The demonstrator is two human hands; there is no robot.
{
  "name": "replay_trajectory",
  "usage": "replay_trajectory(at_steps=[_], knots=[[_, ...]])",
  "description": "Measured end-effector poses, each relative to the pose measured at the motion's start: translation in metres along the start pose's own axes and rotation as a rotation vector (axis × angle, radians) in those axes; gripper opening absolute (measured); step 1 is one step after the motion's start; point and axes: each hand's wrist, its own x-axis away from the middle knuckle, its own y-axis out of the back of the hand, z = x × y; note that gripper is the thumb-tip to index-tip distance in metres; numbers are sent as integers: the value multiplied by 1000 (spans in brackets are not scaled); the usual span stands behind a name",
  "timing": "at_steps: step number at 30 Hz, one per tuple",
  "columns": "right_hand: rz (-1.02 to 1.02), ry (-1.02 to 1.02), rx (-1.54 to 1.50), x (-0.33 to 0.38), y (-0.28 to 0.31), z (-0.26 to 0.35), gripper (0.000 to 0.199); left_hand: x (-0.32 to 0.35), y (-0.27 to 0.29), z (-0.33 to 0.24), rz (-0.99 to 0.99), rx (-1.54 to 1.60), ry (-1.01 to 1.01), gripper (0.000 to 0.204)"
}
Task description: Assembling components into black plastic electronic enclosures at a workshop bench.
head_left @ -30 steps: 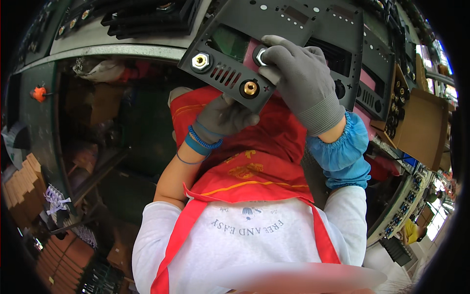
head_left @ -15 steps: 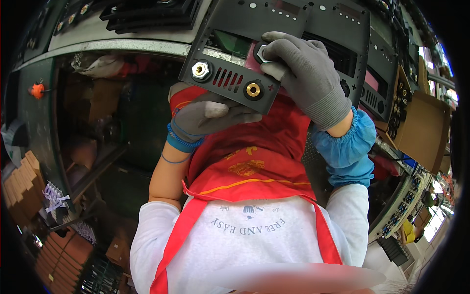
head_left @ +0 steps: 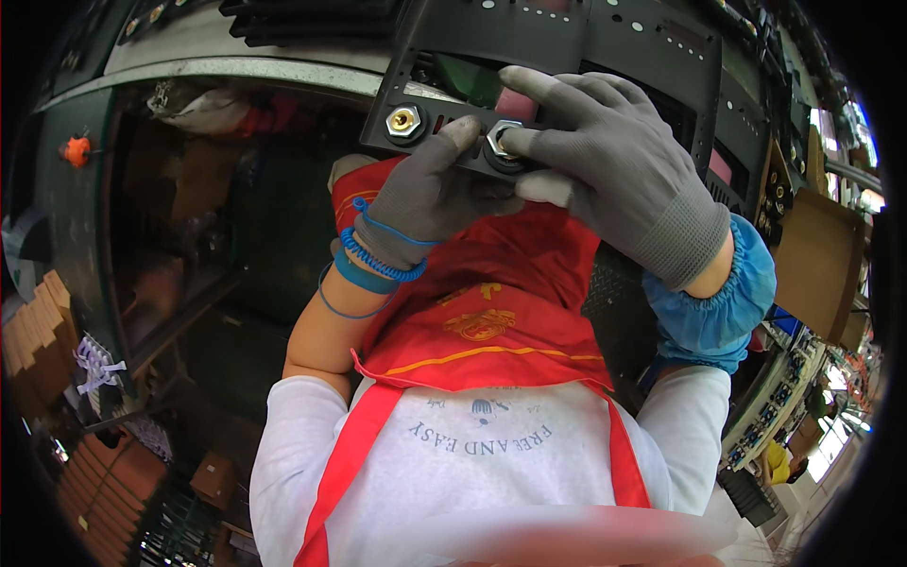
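Note:
A black metal panel [head_left: 548, 47] with vent slots and round holes hangs over the near edge of the bench. On its front strip, a brass connector [head_left: 404, 121] at the left carries a silver hex nut. A second silver hex nut [head_left: 504, 137] sits over the connector at the right end. My right hand [head_left: 628, 161], in a grey glove, has its thumb and fingers closed around that nut. My left hand [head_left: 425, 194], gloved too, pinches the strip's lower edge beside it, thumb on top, other fingers partly hidden below.
Further black panels [head_left: 742, 132] lie to the right, near an open cardboard box [head_left: 817, 255]. Stacked black parts [head_left: 307, 24] rest on the bench at the upper left. A metal bench edge [head_left: 227, 68] runs along the left, above a dark shelf space.
My right hand has brought the hex nut down from above the panel onto the right connector. My left hand has moved up, its thumb now on the strip. The panel has tilted and shifted slightly.

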Motion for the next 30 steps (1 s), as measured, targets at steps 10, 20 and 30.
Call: replay_trajectory(at_steps=[10, 20, 30], knots=[[76, 73, 121, -3, -1, -3, 23, -2, 4, 12, 26, 77, 34, 39], [-55, -15, -91, 15, -10, 0, 20, -2, -9, 26, -168, -12, -35, 34], [17, 106, -200, 24, -7, -15, 24, 0, -7, 23, -105, -193, -13, 36]])
